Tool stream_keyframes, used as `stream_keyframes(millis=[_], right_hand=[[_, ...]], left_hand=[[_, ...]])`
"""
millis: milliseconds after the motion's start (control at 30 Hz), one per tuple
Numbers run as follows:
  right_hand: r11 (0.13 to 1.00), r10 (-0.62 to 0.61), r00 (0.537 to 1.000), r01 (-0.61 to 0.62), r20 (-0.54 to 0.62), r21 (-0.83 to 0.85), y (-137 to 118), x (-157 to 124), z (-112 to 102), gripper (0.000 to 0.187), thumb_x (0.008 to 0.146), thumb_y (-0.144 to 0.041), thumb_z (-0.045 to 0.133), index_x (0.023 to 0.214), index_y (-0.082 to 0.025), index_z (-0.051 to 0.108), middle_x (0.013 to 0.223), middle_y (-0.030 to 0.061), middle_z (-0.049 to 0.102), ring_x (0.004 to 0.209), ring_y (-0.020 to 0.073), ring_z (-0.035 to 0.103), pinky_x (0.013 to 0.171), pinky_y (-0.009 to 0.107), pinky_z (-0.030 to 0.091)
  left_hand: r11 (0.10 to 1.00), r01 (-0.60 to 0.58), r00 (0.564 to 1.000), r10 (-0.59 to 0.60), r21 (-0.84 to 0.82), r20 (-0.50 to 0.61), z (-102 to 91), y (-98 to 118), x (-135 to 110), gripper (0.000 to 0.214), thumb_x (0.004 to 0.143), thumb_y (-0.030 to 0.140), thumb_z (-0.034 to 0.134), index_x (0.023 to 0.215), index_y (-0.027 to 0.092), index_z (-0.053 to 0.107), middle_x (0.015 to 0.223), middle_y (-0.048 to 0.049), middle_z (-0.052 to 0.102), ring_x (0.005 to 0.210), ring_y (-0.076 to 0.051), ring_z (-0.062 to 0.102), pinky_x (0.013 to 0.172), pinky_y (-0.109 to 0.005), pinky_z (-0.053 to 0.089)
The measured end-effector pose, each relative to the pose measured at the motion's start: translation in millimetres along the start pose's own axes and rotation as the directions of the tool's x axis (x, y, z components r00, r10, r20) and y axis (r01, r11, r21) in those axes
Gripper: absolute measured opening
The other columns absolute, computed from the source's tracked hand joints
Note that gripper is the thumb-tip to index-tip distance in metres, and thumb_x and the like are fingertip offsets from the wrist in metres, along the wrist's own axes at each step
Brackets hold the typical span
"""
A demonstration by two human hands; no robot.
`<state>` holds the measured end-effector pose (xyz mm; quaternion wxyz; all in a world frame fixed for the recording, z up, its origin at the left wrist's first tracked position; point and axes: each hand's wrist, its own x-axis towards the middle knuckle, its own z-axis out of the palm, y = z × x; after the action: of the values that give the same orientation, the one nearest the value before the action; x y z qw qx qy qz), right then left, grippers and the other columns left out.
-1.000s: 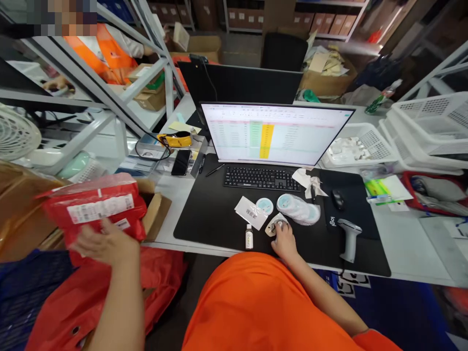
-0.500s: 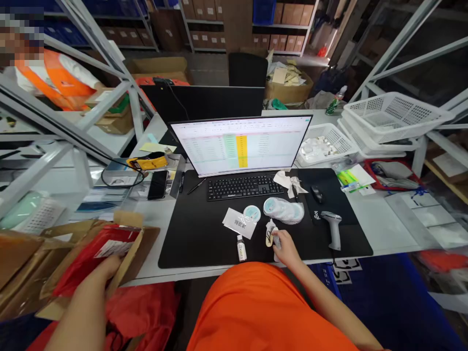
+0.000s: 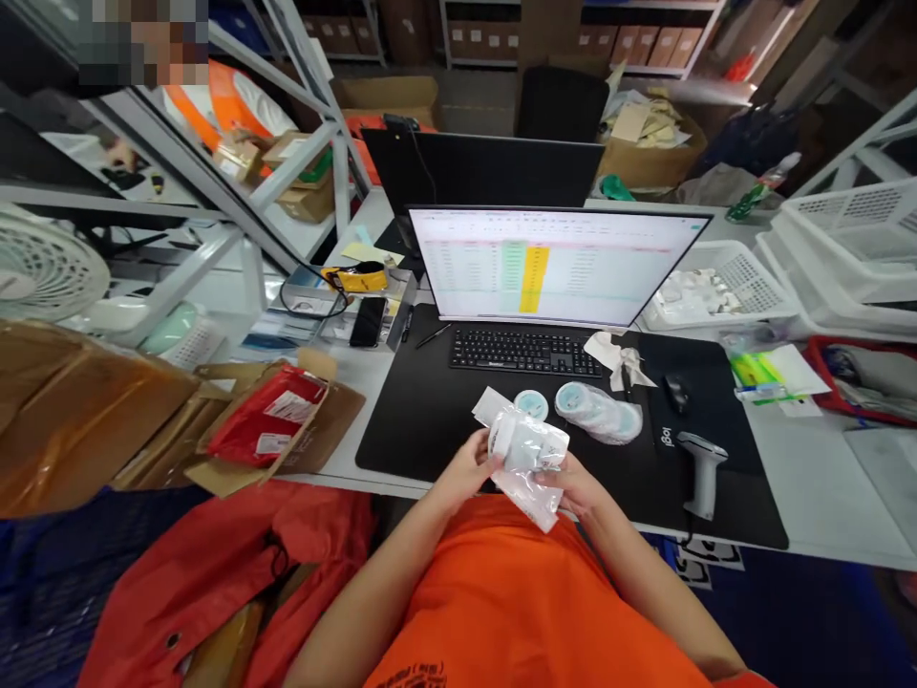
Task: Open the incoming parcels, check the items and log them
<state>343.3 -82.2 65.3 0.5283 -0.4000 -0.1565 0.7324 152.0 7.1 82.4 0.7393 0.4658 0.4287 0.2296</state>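
Both my hands hold a clear plastic bag [image 3: 534, 483] with a whitish item inside, low over the front of the black desk mat [image 3: 408, 420]. My left hand [image 3: 467, 466] is closed on the bag's left side, thumb on top. My right hand [image 3: 575, 485] grips its right side. What kind of item the bag holds, I cannot make out. Just beyond the bag lies a round container [image 3: 531, 404] with a pale blue top. To its right lies a row of similar round containers [image 3: 598, 413] in clear wrap. A printed white sheet [image 3: 489, 405] is partly hidden behind the bag.
A monitor [image 3: 559, 268] and keyboard [image 3: 522, 352] stand behind. A barcode scanner [image 3: 702, 468] and mouse [image 3: 674, 393] lie right. An open carton [image 3: 287, 457] with a red package [image 3: 266, 413] is left. White baskets [image 3: 860, 239] stack at far right. Another person [image 3: 233, 100] works at back left.
My left hand has left the red package in the carton and come to the middle. Both hands now hold the plastic bag in front of me. The view has turned left.
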Motion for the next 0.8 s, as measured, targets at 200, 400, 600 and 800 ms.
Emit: stream_keyframes(millis=[200, 400, 600, 800], right_hand=[[0.986, -0.081, 0.995, 0.072, -0.057, -0.151, 14.3, 15.4, -2.2, 0.064, 0.058, -0.034, 0.093, 0.113, -0.020, 0.064, 0.106, 0.0062, 0.071, 0.095, 0.0235, 0.066, 0.089, 0.036, 0.051], [0.847, -0.290, 0.945, 0.180, -0.151, -0.500, 18.4, 25.2, -19.4, 0.043, 0.069, -0.051, 0.083, 0.082, -0.018, 0.060, 0.062, -0.0053, 0.050, 0.056, 0.0101, 0.043, 0.053, 0.021, 0.034], [0.741, -0.456, 0.851, 0.200, -0.261, -0.641, 12.0, 15.1, -22.3, 0.061, 0.069, -0.046, 0.081, 0.118, -0.015, 0.061, 0.060, -0.0093, 0.039, 0.054, 0.0105, 0.039, 0.053, 0.022, 0.035], [0.787, -0.371, 0.886, 0.141, -0.277, -0.601, 19.3, 2.2, -29.9, 0.053, 0.072, -0.065, 0.075, 0.086, -0.014, 0.070, 0.072, 0.0047, 0.066, 0.061, 0.0165, 0.056, 0.058, 0.027, 0.045]], left_hand=[[0.993, -0.038, 0.982, 0.017, -0.109, -0.186, 1.9, -19.2, 1.9, 0.050, 0.058, 0.045, 0.089, 0.093, 0.014, 0.070, 0.088, -0.0091, 0.074, 0.083, -0.025, 0.069, 0.073, -0.032, 0.053], [0.977, -0.162, 0.854, 0.067, -0.141, -0.516, -3.8, -33.3, 3.9, 0.048, 0.072, 0.055, 0.075, 0.097, 0.014, 0.070, 0.088, -0.0083, 0.075, 0.085, -0.024, 0.068, 0.074, -0.030, 0.051], [0.945, -0.154, 0.795, -0.056, -0.290, -0.604, -15.1, -23.8, -0.2, 0.042, 0.067, 0.051, 0.076, 0.084, 0.013, 0.068, 0.072, -0.0053, 0.072, 0.071, -0.023, 0.068, 0.066, -0.030, 0.051], [0.909, -0.185, 0.916, 0.022, -0.374, -0.400, -30.2, -15.6, -17.7, 0.052, 0.062, 0.049, 0.085, 0.097, 0.014, 0.070, 0.084, -0.0080, 0.076, 0.081, -0.024, 0.071, 0.075, -0.033, 0.054]])
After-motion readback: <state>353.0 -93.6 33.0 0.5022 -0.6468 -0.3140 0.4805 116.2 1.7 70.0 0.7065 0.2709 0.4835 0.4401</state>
